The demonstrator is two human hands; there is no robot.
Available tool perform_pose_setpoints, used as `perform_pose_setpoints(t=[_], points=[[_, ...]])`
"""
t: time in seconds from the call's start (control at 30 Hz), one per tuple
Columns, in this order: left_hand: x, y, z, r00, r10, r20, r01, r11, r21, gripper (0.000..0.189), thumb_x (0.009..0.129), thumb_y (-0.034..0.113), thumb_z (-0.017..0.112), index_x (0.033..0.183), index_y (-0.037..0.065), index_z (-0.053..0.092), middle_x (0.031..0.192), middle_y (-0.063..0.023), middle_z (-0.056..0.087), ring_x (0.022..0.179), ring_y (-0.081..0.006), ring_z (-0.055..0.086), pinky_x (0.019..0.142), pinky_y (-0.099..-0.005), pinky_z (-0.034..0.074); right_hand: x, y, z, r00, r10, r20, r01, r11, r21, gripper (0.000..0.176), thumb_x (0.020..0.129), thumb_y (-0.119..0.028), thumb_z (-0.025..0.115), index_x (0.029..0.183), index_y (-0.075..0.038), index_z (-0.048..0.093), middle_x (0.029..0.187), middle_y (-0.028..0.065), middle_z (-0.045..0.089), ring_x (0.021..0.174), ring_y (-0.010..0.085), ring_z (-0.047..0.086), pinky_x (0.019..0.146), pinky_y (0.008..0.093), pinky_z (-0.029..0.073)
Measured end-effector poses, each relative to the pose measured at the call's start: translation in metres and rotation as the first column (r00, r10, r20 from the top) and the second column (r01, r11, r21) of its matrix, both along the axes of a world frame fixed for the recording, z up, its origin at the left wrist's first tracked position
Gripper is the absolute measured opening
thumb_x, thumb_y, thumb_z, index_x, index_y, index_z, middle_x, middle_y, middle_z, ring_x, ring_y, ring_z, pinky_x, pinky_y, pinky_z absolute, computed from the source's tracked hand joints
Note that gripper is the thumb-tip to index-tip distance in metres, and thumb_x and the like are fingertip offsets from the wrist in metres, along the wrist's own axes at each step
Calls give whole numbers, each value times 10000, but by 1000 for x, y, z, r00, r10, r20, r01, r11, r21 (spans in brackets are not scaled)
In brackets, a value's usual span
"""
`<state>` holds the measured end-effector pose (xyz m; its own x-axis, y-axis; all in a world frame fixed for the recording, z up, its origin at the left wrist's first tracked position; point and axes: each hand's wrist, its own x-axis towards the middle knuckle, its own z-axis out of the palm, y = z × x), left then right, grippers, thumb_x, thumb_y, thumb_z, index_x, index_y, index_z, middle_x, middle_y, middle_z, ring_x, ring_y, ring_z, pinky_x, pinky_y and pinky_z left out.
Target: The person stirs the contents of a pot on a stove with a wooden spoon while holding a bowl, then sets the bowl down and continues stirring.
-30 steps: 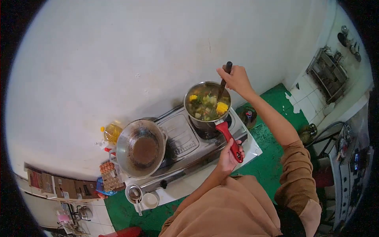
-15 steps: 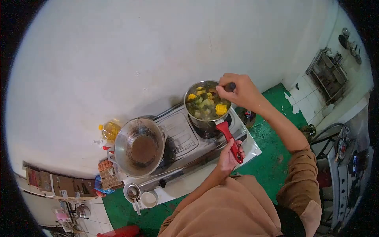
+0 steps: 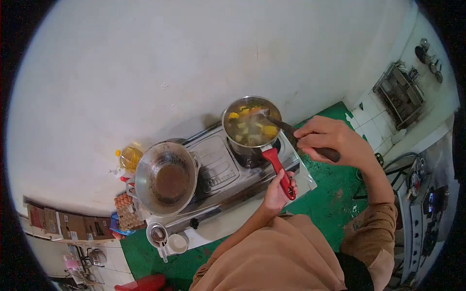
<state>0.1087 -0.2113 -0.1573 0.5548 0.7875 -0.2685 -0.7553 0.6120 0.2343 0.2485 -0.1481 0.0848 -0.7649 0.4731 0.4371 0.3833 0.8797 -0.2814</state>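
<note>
My left hand (image 3: 278, 194) grips the red handle (image 3: 282, 177) of a saucepan (image 3: 228, 127) on the right side of the stove (image 3: 213, 169). Corn pieces and cut vegetables lie in broth inside the pan, with some steam above. The dark handle of a utensil (image 3: 286, 128) is held in my right hand (image 3: 335, 138), right of the pan; its metal end reaches into the pan near the far rim. A large empty-looking wok (image 3: 170, 179) with a browned bottom stands on the left side of the stove.
Left of the wok are an oil bottle (image 3: 130, 158) and eggs in a tray (image 3: 127, 216). A strainer (image 3: 158, 234) and a white cup (image 3: 178, 243) stand at the near left corner. Cardboard boxes (image 3: 73, 225) lie far left, and another stove (image 3: 422, 218) is at right.
My right hand has moved right and toward me, away from above the pan, and the utensil now slants low across the rim. My left hand keeps its hold on the handle.
</note>
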Motion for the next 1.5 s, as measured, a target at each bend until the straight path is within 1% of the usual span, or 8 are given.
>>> perform_pose_setpoints(t=[0.13,0.27,0.33,0.87,1.17,1.23,1.33,1.5], points=[[1,1,-3,1000,19,-20,-19,1000,0,388,916,420,485,1009,50,554,730,-75,552,688,-226,541,667,-357,458,11,-22,16,996,-88,12,89,995,-50,143,705,-13,665,838,-32,619,920,102,622,839,283,610,714,353,507],[1,0,-2,1000,4,-21,-4,1000,12,357,914,424,493,1002,81,539,749,-50,555,699,-195,555,662,-317,457,20,-25,13,998,-46,30,48,997,-63,154,690,-10,672,841,-17,644,967,121,639,786,262,606,665,343,482],[1,0,1,1000,0,-27,0,1000,7,356,913,428,495,998,85,541,746,-48,554,700,-193,552,663,-316,455,20,-26,12,1000,-28,-10,26,985,-173,138,713,-17,666,847,-27,635,940,100,631,840,281,610,735,360,502],[3,1,-6,999,32,-2,-32,999,-13,381,924,408,473,1018,48,552,723,-80,560,675,-233,546,655,-354,458,-6,43,-63,993,108,49,-87,942,-324,123,749,-57,652,866,-16,647,967,101,629,877,268,608,777,351,491],[2,1,-3,1000,26,-10,-26,1000,-11,387,916,417,486,1010,46,547,732,-80,550,672,-230,546,650,-351,462,-25,98,-82,998,52,-41,-64,930,-361,105,793,-96,633,845,-6,653,796,79,655,724,208,625,684,306,505],[2,0,-3,1000,28,-7,-28,999,-20,388,918,416,483,1010,45,545,733,-80,549,673,-230,544,650,-350,462,-30,111,-87,963,-266,-37,199,801,-564,123,817,-124,612,795,-9,650,709,50,637,613,128,601,598,262,495],[2,0,-3,1000,28,-2,-28,999,-23,387,921,415,477,1012,44,542,736,-78,548,674,-227,541,651,-349,462,-39,128,-94,886,-456,-83,284,676,-680,196,828,-180,603,730,-15,639,625,29,605,517,82,567,499,238,474],[2,0,-1,999,38,-9,-38,999,0,384,927,412,467,1015,46,541,736,-77,547,675,-223,539,654,-347,463,-48,140,-109,763,-610,-214,354,672,-651,292,779,-274,606,639,-19,626,459,60,542,388,138,546,415,277,450]])
